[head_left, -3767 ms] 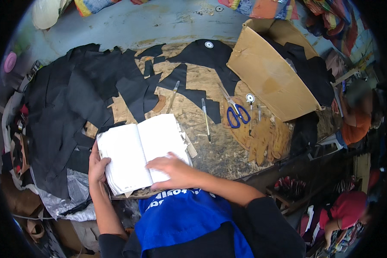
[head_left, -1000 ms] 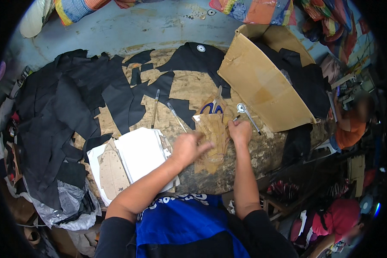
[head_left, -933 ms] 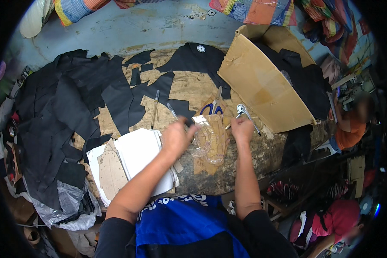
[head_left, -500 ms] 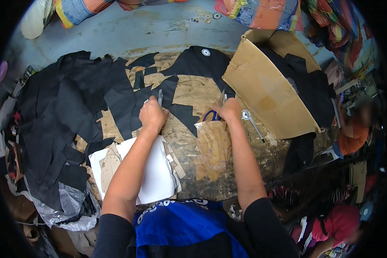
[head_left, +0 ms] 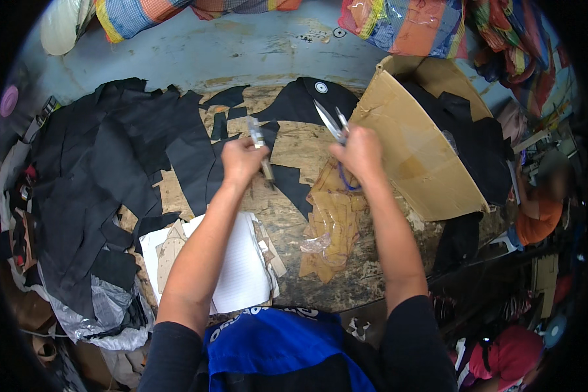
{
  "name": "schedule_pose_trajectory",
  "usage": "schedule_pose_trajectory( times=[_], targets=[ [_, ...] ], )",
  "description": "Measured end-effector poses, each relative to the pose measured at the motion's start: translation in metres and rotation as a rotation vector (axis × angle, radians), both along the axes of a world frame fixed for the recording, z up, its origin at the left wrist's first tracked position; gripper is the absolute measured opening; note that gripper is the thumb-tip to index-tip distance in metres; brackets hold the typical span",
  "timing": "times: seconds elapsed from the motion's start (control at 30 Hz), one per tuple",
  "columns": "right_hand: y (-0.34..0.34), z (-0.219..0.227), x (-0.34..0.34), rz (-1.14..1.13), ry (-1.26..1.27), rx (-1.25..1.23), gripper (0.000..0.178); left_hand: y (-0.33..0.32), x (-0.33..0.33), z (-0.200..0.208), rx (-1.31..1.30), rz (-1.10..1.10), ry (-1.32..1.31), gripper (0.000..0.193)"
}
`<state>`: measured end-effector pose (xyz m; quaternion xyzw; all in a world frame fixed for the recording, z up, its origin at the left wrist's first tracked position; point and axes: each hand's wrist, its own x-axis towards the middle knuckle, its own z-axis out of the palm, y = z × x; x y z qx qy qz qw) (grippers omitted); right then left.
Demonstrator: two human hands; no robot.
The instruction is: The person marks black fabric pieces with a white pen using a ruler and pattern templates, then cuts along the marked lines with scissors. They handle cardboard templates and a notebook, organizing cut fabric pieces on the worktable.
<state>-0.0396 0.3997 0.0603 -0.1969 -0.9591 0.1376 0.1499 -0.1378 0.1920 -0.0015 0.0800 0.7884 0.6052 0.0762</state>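
My left hand [head_left: 242, 160] is closed round a slim grey-and-pale stick-like tool [head_left: 257, 134], which pokes out above and below the fist. Its exact kind is blurred. My right hand [head_left: 360, 155] grips a pair of scissors [head_left: 326, 120], blades pointing away from me and blue handle loops partly hidden under the fingers. Both hands are raised over the worn wooden table [head_left: 300, 145]. Beneath and around them lie cut black fabric pieces [head_left: 193, 170]. Just below the scissors sits a stack of brown pattern pieces [head_left: 333, 225] with clear plastic on it.
An open cardboard box [head_left: 421, 150] holding black fabric stands at the right. White lined paper [head_left: 242, 268] and card patterns [head_left: 172, 248] lie under my left forearm. Black fabric [head_left: 91, 189] heaps at the left. Other people [head_left: 536, 215] are at the far right.
My right hand has lifted the scissors, and their blades now show plainly above it. My left hand has shifted slightly right, its tool turned. The plastic on the brown patterns looks crumpled now.
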Motion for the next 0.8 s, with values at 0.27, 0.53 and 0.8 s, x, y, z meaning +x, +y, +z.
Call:
schedule_pose_trajectory(
  times=[0.27, 0.53, 0.8],
  targets=[
    [0.046, -0.034, 0.091, -0.08, -0.23, 0.202, 0.027, 0.132, 0.072, -0.015, 0.26, -0.187, -0.622, 0.012],
    [0.08, -0.083, 0.121, -0.145, -0.081, 0.192, 0.033, 0.181, 0.079, -0.016, 0.179, -0.399, -0.611, 0.037],
    [0.079, -0.082, 0.109, -0.02, -0.061, 0.175, 0.028, 0.138, 0.065, -0.008, -0.456, -0.449, 0.013, 0.055]
  ],
)
